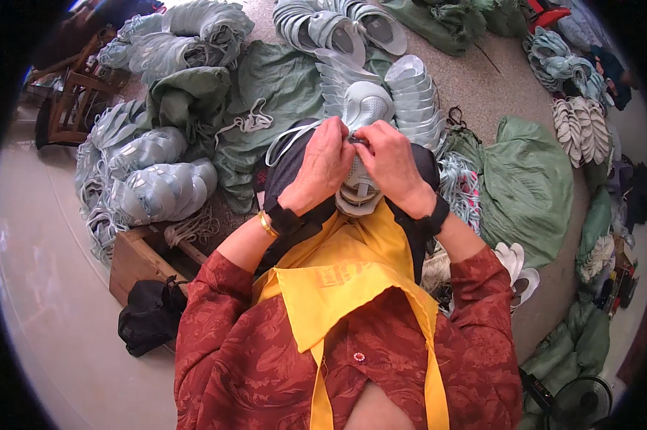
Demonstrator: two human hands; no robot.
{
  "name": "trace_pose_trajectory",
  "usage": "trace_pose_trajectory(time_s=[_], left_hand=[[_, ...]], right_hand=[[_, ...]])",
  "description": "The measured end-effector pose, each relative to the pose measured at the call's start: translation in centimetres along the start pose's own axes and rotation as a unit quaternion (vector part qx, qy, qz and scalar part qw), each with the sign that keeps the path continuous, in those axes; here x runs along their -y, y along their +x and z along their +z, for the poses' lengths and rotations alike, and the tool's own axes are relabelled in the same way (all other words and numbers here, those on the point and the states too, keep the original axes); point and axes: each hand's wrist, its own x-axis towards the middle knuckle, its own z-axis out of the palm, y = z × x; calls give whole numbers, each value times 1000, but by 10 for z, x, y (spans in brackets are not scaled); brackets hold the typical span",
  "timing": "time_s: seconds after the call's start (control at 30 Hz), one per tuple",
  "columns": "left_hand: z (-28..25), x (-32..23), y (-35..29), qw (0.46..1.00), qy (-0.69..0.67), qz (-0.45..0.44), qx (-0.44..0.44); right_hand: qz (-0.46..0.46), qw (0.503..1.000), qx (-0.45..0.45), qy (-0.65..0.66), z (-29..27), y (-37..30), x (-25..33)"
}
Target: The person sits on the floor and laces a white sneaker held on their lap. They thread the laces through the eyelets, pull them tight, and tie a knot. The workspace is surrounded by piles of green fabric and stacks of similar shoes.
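A pale grey-blue shoe upper [367, 102] lies on my lap, its rounded toe pointing away from me and its heel [358, 199] toward the yellow apron [345, 287]. My left hand [322, 159] is closed in a pinch over the lacing area, and a pale shoelace [283, 147] loops out on its left side. Opposite it, my right hand [393, 163] is closed too, its fingertips meeting the left ones. A small dark object [357, 140] shows between the fingertips, mostly hidden. The fingers cover the eyelets.
Stacked pale uppers [162, 192] lie at the left, with more stacks [414, 100] just beyond my lap. Green sacks [525, 190] flank me. A loose white lace [252, 120] rests on green cloth. A wooden box [139, 264] and black bag [150, 315] are at the near left.
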Motion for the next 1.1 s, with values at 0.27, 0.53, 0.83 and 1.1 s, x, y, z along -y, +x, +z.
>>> trace_pose_trajectory(time_s=[0.27,0.53,0.83,1.1], left_hand=[[-1,1,4,1000,-20,-8,-2],[-18,-15,20,998,-41,-10,42],[-18,-30,44,944,-187,-25,272],[-21,-10,28,907,-359,-123,179]], right_hand=[[-22,999,7,-34,0,6,-3],[136,922,45,360,-124,-19,35],[136,868,4,478,-91,-11,13],[243,816,-21,524,-93,-50,-24]])
